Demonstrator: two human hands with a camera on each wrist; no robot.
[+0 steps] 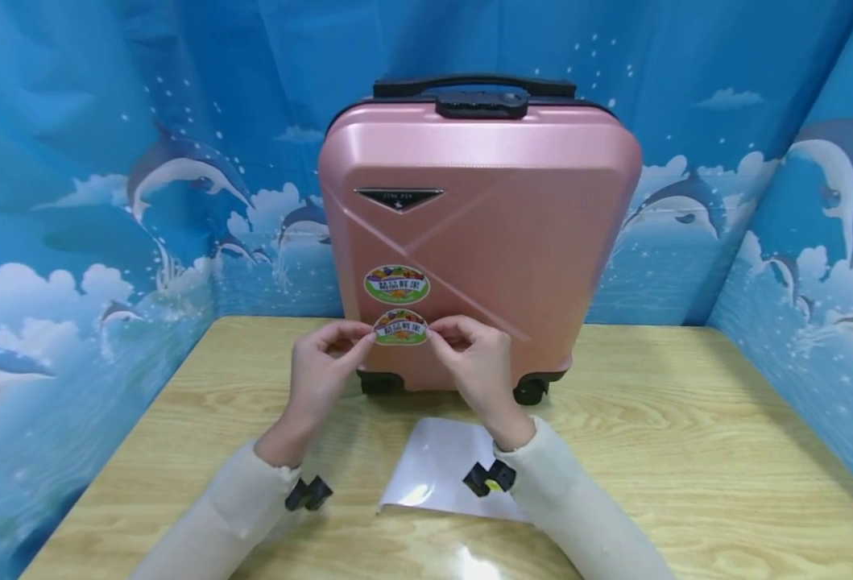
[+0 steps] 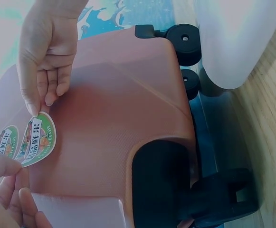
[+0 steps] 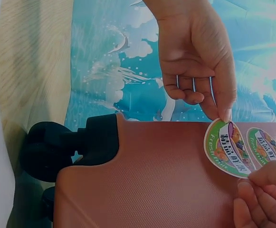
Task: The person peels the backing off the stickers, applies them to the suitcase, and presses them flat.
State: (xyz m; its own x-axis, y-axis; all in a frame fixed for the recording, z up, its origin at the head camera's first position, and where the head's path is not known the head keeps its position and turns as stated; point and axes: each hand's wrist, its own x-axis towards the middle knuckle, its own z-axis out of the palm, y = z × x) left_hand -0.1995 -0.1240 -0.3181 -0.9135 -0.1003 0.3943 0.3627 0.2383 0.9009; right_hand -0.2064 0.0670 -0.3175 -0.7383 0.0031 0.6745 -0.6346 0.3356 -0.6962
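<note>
An oval fruit sticker (image 1: 400, 328) with a green border is stretched between both hands in front of a pink suitcase (image 1: 520, 250). My left hand (image 1: 322, 370) pinches its left end between thumb and forefinger. The right end is pinched by my right hand (image 1: 478, 366). Just above it, a matching sticker (image 1: 397, 284) lies on the suitcase's front. In the right wrist view the held sticker (image 3: 229, 148) partly overlaps the line of the other sticker (image 3: 265, 144). Whether its back touches the suitcase, I cannot tell.
The suitcase stands upright on its black wheels (image 1: 531, 391) on a wooden table (image 1: 687, 451). A white glossy sheet (image 1: 440, 467) lies in front, partly under the right forearm. Blue dolphin-print curtains (image 1: 56, 201) enclose the back and sides.
</note>
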